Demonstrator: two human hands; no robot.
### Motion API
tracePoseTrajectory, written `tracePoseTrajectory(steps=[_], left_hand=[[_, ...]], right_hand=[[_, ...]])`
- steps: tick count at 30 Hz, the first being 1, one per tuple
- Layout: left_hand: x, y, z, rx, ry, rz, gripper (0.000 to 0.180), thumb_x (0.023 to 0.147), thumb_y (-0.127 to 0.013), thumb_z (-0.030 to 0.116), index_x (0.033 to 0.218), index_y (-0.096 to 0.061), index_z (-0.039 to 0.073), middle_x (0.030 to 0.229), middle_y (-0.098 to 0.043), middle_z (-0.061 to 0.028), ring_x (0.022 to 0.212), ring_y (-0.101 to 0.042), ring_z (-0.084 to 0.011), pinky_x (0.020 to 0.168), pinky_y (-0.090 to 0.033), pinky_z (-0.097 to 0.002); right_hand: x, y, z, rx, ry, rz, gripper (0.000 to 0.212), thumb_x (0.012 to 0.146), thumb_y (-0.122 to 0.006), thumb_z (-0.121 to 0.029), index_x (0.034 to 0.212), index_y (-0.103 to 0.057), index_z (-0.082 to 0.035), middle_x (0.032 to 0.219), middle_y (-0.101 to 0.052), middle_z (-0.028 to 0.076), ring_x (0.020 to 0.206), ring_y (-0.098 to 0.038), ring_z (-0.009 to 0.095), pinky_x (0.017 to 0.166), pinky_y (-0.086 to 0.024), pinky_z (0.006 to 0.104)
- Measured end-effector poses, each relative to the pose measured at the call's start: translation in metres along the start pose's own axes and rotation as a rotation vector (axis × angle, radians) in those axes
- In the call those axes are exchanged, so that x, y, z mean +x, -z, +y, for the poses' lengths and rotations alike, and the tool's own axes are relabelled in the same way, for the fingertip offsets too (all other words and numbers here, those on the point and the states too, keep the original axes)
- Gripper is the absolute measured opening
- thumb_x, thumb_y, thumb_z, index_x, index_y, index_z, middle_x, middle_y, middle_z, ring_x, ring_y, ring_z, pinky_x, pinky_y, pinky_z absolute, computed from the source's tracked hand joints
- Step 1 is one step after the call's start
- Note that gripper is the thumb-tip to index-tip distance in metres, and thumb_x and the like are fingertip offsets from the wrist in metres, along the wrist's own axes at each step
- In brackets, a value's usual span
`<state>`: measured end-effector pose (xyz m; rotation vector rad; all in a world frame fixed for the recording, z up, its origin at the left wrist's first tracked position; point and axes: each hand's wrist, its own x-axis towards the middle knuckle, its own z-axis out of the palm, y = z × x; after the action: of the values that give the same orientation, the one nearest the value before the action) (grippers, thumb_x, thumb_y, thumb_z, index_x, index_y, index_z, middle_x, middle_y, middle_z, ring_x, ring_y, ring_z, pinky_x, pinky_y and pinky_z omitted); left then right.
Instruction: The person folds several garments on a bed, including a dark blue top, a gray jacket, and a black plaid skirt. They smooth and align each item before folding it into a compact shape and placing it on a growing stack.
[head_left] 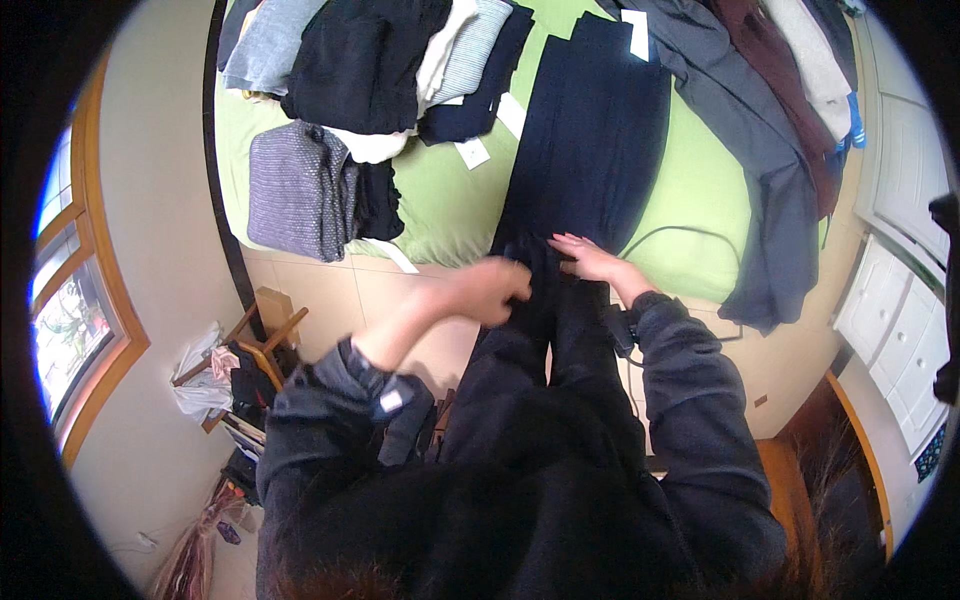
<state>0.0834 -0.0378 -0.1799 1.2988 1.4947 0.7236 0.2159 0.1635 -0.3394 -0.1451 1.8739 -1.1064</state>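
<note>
A long dark navy garment [592,130] lies stretched over the bed, its near end reaching the bed's edge in front of me; I cannot tell its exact kind. My right hand [592,263] rests on that near end with its fingers stretched out flat. My left hand [495,290] is beside the garment's left edge, blurred by motion, with its fingers curled closed. Whatever the left fingers hold, if anything, is hidden. A white paper tag [636,35] lies at the garment's far end.
Folded clothes lie on the green bed cover [445,205], among them a patterned grey knit [295,190] and a black garment [365,65]. A long grey garment [770,170] hangs over the right side. A dark cable [690,229] loops near my right hand. A wooden stool [268,345] stands left.
</note>
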Motion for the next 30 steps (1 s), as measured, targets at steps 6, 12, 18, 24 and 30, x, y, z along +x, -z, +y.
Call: tracePoseTrajectory(steps=[6,12,18,24,30], left_hand=[[0.109,0.077,-0.069,0.458,0.199,0.940,0.046,0.068,-0.063,0.014,0.113,-0.055,0.006,0.105,-0.057,-0.0158,0.099,-0.055,-0.0329,0.084,-0.043,-0.0460],[0.074,-0.043,-0.144,0.036,0.823,0.747,0.106,0.062,-0.078,0.036,0.136,-0.016,-0.007,0.125,-0.035,-0.0345,0.116,-0.038,-0.0477,0.100,-0.035,-0.0475],[0.060,-0.115,-0.165,-0.153,0.932,0.692,0.096,0.067,-0.078,0.045,0.131,-0.027,-0.006,0.127,-0.037,-0.0272,0.119,-0.040,-0.0373,0.098,-0.037,-0.0431],[0.107,-0.087,-0.152,-0.287,0.689,1.105,0.061,0.077,-0.071,0.036,0.117,-0.047,-0.005,0.098,-0.059,-0.0189,0.084,-0.058,-0.0304,0.076,-0.048,-0.0378],[0.165,0.000,-0.166,-1.155,0.931,0.953,0.074,0.078,-0.072,0.030,0.131,-0.036,-0.006,0.114,-0.059,-0.0136,0.107,-0.054,-0.0218,0.090,-0.042,-0.0373]], right_hand=[[-0.023,-0.004,0.028,1.036,-0.194,0.587,0.050,0.097,-0.037,-0.035,0.130,-0.045,0.002,0.130,-0.051,0.011,0.119,-0.045,0.019,0.103,-0.030,0.0293],[-0.013,-0.036,0.031,0.630,-0.300,0.752,0.095,0.075,-0.074,-0.031,0.142,-0.012,-0.006,0.122,-0.054,0.022,0.118,-0.050,0.029,0.100,-0.033,0.0389],[0.001,-0.040,0.012,0.448,-0.463,1.071,0.099,0.070,-0.077,-0.020,0.143,-0.011,-0.017,0.104,-0.061,0.026,0.092,-0.060,0.041,0.084,-0.042,0.0461],[-0.019,-0.025,-0.009,0.505,-0.242,1.073,0.088,0.071,-0.072,-0.004,0.141,-0.020,-0.011,0.106,-0.062,0.022,0.098,-0.062,0.033,0.083,-0.048,0.0372],[-0.029,-0.045,0.007,0.387,-0.408,0.893,0.078,0.066,-0.076,-0.006,0.133,-0.037,-0.002,0.088,-0.064,0.022,0.086,-0.064,0.033,0.078,-0.050,0.0355]])
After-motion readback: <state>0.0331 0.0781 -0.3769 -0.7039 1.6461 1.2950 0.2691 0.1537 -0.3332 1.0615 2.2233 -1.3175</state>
